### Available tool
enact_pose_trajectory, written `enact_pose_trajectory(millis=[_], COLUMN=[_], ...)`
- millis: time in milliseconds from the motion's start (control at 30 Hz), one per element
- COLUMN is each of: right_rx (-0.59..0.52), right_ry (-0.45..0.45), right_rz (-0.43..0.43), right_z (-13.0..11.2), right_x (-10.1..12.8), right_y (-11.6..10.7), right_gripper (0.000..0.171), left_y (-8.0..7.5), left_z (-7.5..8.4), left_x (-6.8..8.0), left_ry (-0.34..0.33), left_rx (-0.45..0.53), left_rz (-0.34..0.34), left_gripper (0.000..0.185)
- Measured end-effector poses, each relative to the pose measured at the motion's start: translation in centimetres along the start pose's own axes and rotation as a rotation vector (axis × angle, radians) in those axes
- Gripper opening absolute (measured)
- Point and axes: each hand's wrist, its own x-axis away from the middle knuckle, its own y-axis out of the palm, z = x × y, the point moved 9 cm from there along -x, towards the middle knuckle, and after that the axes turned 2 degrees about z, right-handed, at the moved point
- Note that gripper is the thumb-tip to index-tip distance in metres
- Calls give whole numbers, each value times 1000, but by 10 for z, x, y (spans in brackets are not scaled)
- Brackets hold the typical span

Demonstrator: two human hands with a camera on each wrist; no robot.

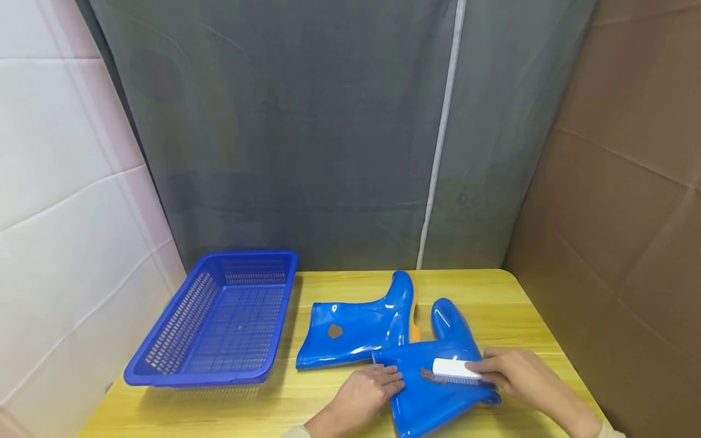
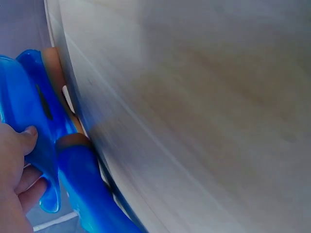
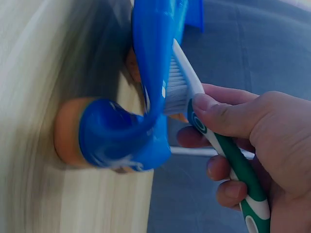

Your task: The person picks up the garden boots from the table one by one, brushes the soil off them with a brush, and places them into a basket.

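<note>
Boot (image 1: 438, 377), near one of a blue pair, lies on its side on the yellow wooden table (image 1: 306, 401), shaft toward the person, toe pointing away. Second boot (image 1: 356, 328) lies just behind it, brown patch on its shaft; whether the two touch, cannot tell.

Handling, judged: glossy rubber or PVC, likely slick. Shaft wall looks thin and flexible, so it should buckle under pressure unless braced; sole end stiffer. Probably light. Best hold appears to be the shaft's open rim, pinched flat.

Left hand (image 1: 367, 389): fingers curled over the shaft's left edge, thumb on top, pinning it to the table; the left wrist view shows the same pinch (image 2: 19, 165).

Right hand (image 1: 515, 374): closed round the green-and-white handle of a brush (image 1: 454, 370), thumb along its back, bristles pressed onto the shaft by a brown smear.

Blue basket (image 1: 164, 365) sits well to the left.
</note>
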Motion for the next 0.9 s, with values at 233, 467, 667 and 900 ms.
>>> enact_pose_trajectory(millis=[233, 467, 667, 900], right_rx=[-31, -31, -30, -25], right_ry=[-57, 56, 116, 265], right_rz=[99, -20, -22, 28], right_z=[-1, -7, -12, 7], right_x=[6, -12, -24, -20], right_y=[-8, 20, 26, 8], right_gripper=[34, 32, 38, 32], left_y=[-8, -11, -11, -15], left_z=[-3, -1, -2, -1], left_x=[-1, -3, -5, -7], left_ry=[-28, -46, -76, -75], left_rx=[19, 30, 50, 36], left_rz=[45, 67, 42, 66], left_gripper=[29, 30, 30, 28])
